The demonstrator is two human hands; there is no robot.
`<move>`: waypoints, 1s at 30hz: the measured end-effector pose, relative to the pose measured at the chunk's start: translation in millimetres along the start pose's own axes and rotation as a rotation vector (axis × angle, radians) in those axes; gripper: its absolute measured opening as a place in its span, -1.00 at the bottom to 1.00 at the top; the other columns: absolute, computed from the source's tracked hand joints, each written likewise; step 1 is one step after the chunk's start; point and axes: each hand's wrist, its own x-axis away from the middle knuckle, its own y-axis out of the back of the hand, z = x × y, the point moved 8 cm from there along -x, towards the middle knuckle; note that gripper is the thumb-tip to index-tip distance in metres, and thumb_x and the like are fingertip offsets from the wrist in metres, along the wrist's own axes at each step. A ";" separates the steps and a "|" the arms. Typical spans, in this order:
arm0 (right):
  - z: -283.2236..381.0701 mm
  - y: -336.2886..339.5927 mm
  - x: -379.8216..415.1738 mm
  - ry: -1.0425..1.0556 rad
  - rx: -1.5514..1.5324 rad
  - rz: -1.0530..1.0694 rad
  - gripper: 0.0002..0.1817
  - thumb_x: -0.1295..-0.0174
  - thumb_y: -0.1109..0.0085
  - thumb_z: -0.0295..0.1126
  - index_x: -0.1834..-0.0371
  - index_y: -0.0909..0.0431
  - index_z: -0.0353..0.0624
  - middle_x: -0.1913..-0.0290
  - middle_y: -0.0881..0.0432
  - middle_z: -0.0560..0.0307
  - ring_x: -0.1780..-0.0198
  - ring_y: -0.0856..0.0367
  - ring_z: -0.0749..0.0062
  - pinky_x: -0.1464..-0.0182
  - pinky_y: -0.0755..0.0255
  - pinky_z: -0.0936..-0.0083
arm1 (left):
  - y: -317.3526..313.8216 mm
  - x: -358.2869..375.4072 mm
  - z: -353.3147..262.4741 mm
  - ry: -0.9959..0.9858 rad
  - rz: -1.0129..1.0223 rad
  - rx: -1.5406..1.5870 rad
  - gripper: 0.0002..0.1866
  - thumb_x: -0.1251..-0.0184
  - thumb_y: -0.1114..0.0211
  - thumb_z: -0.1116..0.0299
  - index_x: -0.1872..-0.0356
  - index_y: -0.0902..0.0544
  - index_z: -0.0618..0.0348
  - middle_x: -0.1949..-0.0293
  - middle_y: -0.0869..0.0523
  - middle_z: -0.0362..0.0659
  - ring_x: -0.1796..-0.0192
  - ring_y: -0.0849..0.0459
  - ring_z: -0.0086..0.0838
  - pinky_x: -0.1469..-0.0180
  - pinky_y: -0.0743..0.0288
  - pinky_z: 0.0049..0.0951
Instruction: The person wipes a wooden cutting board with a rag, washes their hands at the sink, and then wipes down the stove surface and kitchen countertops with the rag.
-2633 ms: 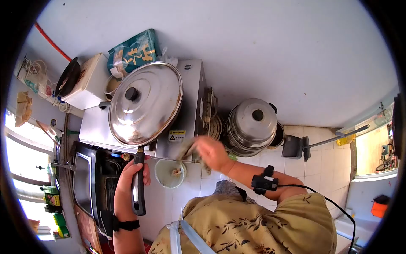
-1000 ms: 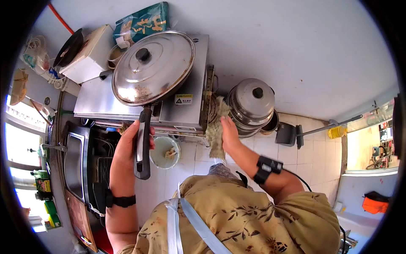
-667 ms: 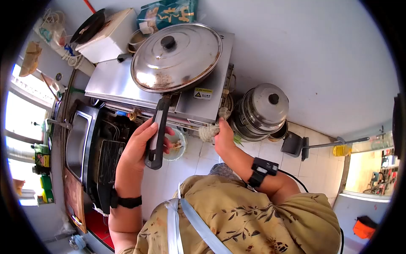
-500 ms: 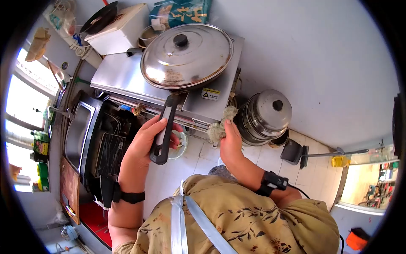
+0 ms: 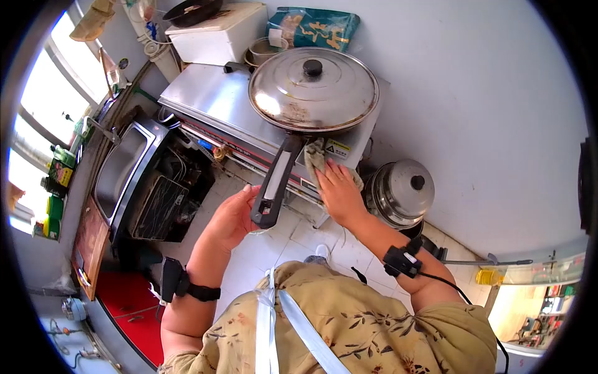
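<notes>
A frying pan with a domed metal lid sits on the steel stove top, its long black handle pointing toward me. My left hand is at the handle's end, thumb against its left side and the other fingers largely hidden behind it; it appears closed on the handle. My right hand presses a grey-green cloth onto the stove's front edge, right of the handle. Its fingers lie extended over the cloth, close to a yellow warning sticker.
Stacked metal pots stand right of the stove, near the wall. To the left are a sink and a window. A white box and a teal bag are behind the pan.
My right hand has moved from in front of the stove onto its front edge, and the bunched cloth is now spread there. My left hand has shifted toward the handle's end. The view has shifted.
</notes>
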 end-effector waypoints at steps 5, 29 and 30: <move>7.4 -13.2 -34.9 0.065 -0.090 -0.068 -0.48 -0.15 0.01 -0.37 -0.21 -0.25 -0.26 -0.21 -0.28 -0.13 -0.30 -0.16 0.09 -0.32 0.01 0.25 | -16.4 5.3 7.5 -0.007 0.114 0.005 -0.67 -0.39 0.06 0.23 0.00 -0.43 0.27 0.16 -0.62 -0.03 0.29 -0.66 -0.38 0.31 -0.58 -0.40; 38.6 -46.7 77.5 -0.700 -2.009 0.032 -0.47 -0.19 0.01 -0.45 -0.26 -0.13 -0.19 -0.10 -0.40 0.14 -0.09 -0.37 0.45 -0.15 -0.26 0.48 | -44.7 -18.6 137.4 0.354 0.363 0.117 -0.37 -0.27 -0.05 -0.08 -0.23 -0.23 0.12 -0.13 -0.41 0.01 -0.12 -0.45 -0.15 -0.10 -0.38 -0.02; 53.9 -51.1 75.0 -0.642 -1.979 0.102 -0.44 -0.20 0.01 -0.45 -0.28 -0.11 -0.21 -0.12 -0.38 0.13 -0.11 -0.36 0.45 -0.17 -0.24 0.47 | -40.1 -26.1 136.9 0.291 0.288 0.195 -0.48 -0.31 -0.04 0.03 -0.18 -0.29 0.13 -0.07 -0.47 -0.05 -0.08 -0.49 -0.21 -0.10 -0.39 -0.06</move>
